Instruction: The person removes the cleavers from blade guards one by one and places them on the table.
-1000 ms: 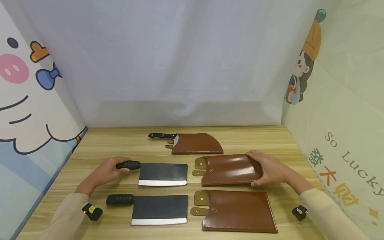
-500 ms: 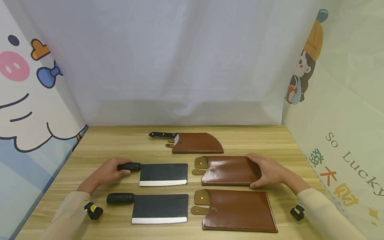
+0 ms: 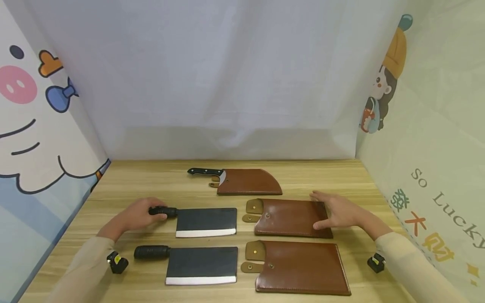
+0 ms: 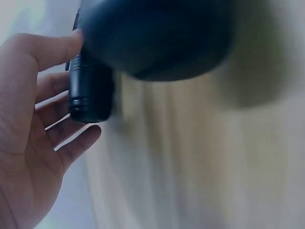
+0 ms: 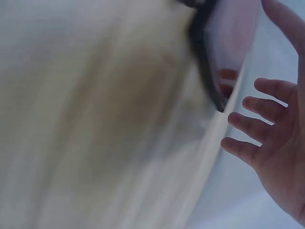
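Note:
The upper of two black cleavers lies on the table, its bright edge toward the front. My left hand holds the end of its ribbed black handle, thumb on the near side and fingers reaching behind it, the little finger past the handle's end. In line with this blade lies a brown leather sheath, its tan straps facing the cleaver. My right hand is over the sheath's right end, thumb overlapping the leather. In the right wrist view its fingers are spread and straight, gripping nothing.
Nearest me lie a second cleaver and a second brown sheath, side by side. Farther back rests a black-handled knife inside a curved brown sheath. Cloth walls enclose the wooden table on three sides.
The upper sheath's right end, tilted up earlier, has come down flat, and my right hand has loosened from it. The upper cleaver shifted slightly right with my left hand.

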Tool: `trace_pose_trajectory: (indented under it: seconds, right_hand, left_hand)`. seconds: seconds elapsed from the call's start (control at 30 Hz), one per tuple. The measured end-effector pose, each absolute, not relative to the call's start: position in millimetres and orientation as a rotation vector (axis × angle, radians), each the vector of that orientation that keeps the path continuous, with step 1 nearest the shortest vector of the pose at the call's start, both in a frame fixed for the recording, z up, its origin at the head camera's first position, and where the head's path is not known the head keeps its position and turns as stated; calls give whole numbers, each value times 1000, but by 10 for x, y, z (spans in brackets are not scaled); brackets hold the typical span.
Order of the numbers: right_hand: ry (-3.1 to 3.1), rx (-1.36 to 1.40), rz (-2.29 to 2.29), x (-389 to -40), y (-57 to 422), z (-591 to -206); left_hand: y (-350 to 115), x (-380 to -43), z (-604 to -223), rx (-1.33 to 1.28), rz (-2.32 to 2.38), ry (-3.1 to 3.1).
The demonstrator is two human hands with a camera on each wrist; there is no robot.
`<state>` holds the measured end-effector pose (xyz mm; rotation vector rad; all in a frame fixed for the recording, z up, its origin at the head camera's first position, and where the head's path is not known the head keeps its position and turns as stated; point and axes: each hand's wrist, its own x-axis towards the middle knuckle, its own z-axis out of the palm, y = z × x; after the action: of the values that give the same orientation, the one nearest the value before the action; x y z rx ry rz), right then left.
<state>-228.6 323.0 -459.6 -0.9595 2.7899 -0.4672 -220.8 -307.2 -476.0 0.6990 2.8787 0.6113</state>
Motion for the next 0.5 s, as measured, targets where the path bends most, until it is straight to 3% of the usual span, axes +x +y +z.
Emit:
trace_pose_trajectory:
  seconds: [0.5]
  right_hand:
    - [2826,-1014,-558,-2652,2807,-4384]
  left_hand:
    - [-2617,-2682,-4547,650,663,2964]
